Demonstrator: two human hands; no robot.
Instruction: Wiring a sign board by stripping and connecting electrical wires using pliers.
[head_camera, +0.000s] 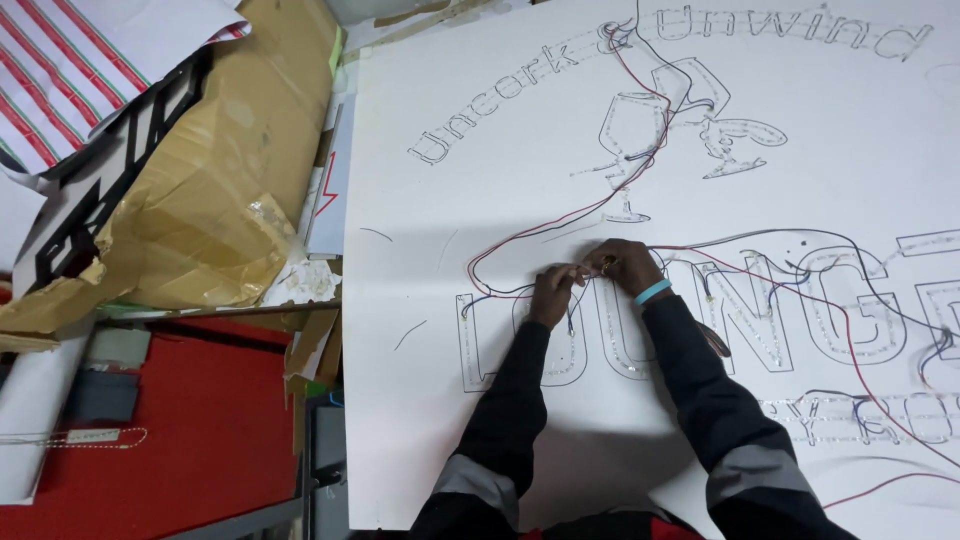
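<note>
Red and black wires (560, 232) pinched between fingers of left hand (553, 291) and right hand (622, 265) over white sign board (420, 250).

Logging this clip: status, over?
Both hands, left and right, pinch thin red and black wires over white sign board. Nothing blocking.

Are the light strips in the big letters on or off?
Off, as far as shows: the light strips in the letter outlines look dull and grey on the white board, no glow. Both hands, left and right, pinch thin wires.
</note>
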